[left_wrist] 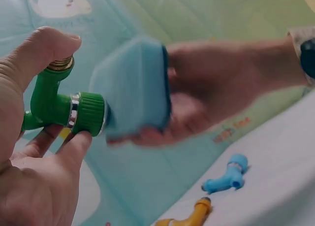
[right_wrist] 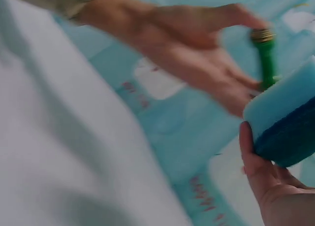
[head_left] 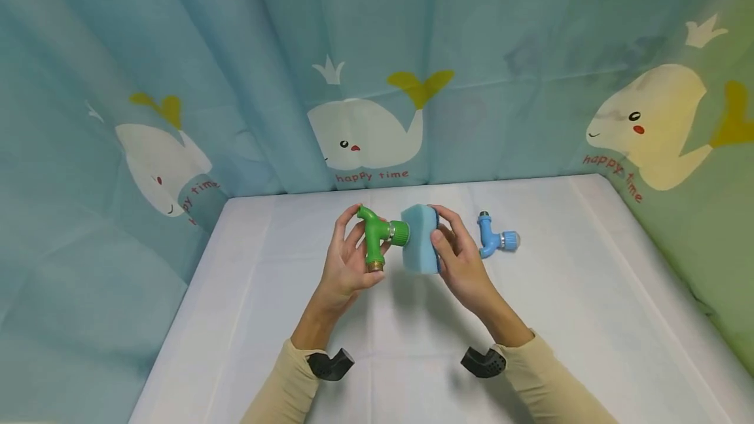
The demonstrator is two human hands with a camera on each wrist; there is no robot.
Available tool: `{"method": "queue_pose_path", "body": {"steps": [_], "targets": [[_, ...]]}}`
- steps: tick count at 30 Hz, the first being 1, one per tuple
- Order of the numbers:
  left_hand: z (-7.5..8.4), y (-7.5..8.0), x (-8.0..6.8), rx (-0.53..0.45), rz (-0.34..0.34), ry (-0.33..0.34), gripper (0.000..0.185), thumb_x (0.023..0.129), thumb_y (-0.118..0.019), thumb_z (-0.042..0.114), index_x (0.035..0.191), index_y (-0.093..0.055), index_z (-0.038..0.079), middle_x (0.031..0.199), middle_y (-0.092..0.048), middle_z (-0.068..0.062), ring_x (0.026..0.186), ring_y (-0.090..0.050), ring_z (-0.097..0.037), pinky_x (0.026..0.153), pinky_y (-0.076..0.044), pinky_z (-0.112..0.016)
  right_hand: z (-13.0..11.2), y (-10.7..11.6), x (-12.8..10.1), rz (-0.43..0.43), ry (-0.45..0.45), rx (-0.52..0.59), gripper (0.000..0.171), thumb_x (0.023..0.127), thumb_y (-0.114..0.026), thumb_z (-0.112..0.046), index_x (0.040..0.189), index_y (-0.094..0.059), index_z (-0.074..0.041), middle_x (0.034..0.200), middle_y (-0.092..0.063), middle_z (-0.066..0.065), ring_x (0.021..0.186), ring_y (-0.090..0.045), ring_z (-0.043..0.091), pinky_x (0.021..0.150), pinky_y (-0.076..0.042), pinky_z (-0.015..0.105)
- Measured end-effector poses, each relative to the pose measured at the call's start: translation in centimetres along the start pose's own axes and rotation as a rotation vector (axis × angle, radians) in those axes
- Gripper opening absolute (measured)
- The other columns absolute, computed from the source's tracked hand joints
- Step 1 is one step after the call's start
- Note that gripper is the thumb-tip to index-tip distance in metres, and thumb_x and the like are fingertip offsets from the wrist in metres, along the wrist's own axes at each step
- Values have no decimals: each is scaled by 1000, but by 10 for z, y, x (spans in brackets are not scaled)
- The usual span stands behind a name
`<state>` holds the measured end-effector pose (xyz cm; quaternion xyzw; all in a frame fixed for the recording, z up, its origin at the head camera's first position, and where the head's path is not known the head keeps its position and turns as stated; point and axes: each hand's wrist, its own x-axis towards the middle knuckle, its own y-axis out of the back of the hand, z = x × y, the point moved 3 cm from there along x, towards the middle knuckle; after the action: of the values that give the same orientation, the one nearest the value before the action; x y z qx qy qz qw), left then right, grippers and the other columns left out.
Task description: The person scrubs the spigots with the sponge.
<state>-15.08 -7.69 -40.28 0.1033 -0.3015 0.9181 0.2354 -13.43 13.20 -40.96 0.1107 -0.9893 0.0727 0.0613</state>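
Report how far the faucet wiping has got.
In hand: the left hand grips the green faucet while the right hand presses the blue sponge against its ribbed end. Left: the blue faucet lies untouched on the table. Nothing visibly finished.

Blue tap [head_left: 497,238] on white table [head_left: 589,293]; apparently yellow tap [left_wrist: 189,217] (blurred); whale curtain [head_left: 365,133] behind.
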Motion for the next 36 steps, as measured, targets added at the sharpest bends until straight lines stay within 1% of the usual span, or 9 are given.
{"method": "queue_pose_path", "body": {"steps": [4,8,13,16,21,24,28,32,36], "targets": [[1,2,-2,2,2,12,120,66,-87,-14,159,-16,12,149,-39,-20,140,-44,-30,114,-40,-44,5,-2,0,-18,-41,-65,46,112,-45,-27,156,-35,-22,151,-42,21,120,-51,38,88,-55,42],[0,2,-3,5,-30,38,120,65,-84,-17,159,-16,13,148,-41,-20,140,-44,-29,113,-41,-44,-2,5,4,32,39,-120,44,112,-46,-24,155,-39,-22,147,-47,22,116,-53,39,86,-55,43],[2,2,-5,19,-59,41,121,66,-85,-15,161,-15,11,147,-40,-23,140,-45,-30,113,-42,-43,-1,11,6,-102,14,-217,45,111,-48,-22,156,-43,-19,147,-51,22,116,-55,36,87,-53,40],[2,3,-6,63,-91,52,121,66,-87,-14,162,-16,9,147,-40,-24,140,-46,-30,111,-44,-42,-7,20,7,-119,36,-270,44,110,-50,-19,153,-48,-17,146,-54,19,118,-58,34,89,-54,37],[2,5,-7,139,-173,49,120,66,-89,-13,161,-17,3,144,-47,-22,139,-47,-30,104,-52,-36,-18,28,12,-226,82,-385,43,108,-54,-19,151,-53,-17,146,-56,14,109,-62,30,80,-57,32],[0,5,-9,163,-208,54,108,68,-88,-11,157,-27,0,145,-48,-19,138,-46,-29,103,-52,-34,-19,32,12,-304,67,-452,43,107,-58,-17,150,-56,-17,145,-57,12,101,-62,29,70,-57,31],[-4,5,-8,165,-210,64,93,73,-85,-11,148,-32,0,148,-43,-19,137,-45,-29,103,-52,-35,-25,34,14,-322,102,-510,43,105,-60,-16,148,-57,-20,146,-56,10,99,-62,29,66,-57,30],[-4,4,-7,146,-190,81,111,72,-87,-10,156,-19,14,145,-43,-19,134,-48,-28,98,-55,-34,-31,33,14,-335,153,-562,44,105,-62,-16,148,-57,-22,147,-56,7,100,-63,23,69,-57,31],[-3,1,-5,180,-226,87,123,70,-87,-12,164,-11,12,144,-43,-21,134,-47,-28,102,-53,-36,-38,32,14,-338,220,-604,45,102,-65,-13,146,-59,-21,144,-58,3,101,-61,19,76,-57,31]]}}
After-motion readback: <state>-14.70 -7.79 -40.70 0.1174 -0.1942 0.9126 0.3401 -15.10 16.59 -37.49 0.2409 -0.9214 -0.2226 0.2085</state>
